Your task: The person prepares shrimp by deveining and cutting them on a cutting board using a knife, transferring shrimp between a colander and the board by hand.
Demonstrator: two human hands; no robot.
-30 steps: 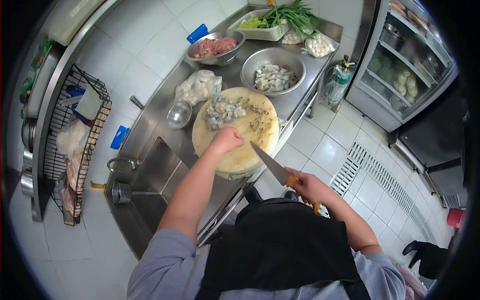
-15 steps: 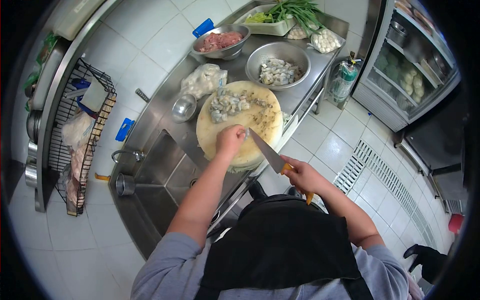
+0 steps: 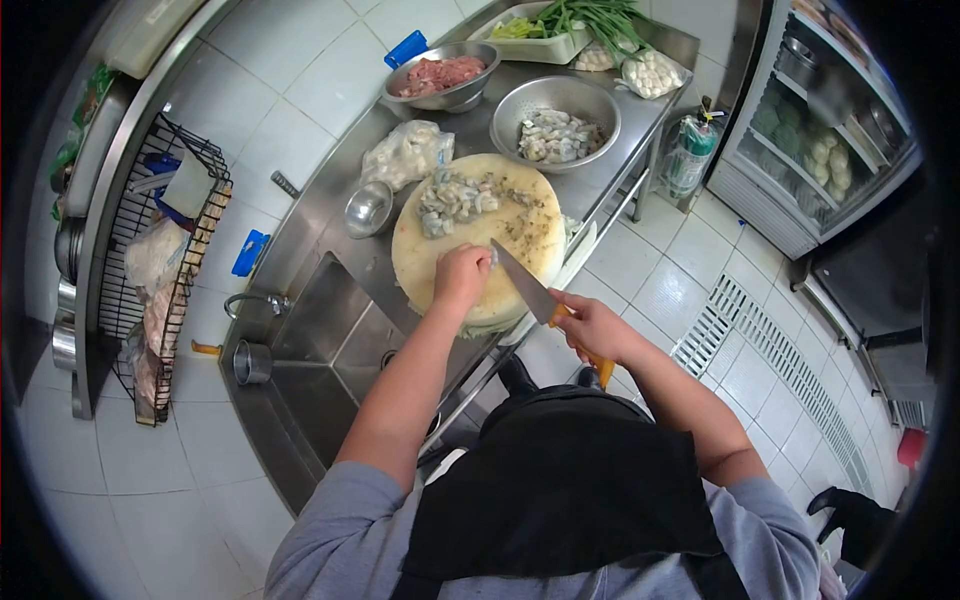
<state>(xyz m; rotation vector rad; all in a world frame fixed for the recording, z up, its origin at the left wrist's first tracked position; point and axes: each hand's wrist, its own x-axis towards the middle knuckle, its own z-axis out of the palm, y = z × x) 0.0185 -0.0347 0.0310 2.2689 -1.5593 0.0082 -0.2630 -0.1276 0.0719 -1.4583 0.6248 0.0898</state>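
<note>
I have the left hand (image 3: 463,276) pinching what looks like a shrimp (image 3: 493,258) over the board (image 3: 413,262), likely light, slippery and soft, best held gently mid-body, the right hand (image 3: 597,331) gripping the knife (image 3: 524,282) by its handle.

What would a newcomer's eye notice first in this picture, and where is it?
Probably the long knife in the right hand, its tip close to the left hand over the round board. Next, the heap of greyish pieces on the board's far half. Beyond it come pinkish meat in a steel bowl and green stalks over a pale tray.
</note>
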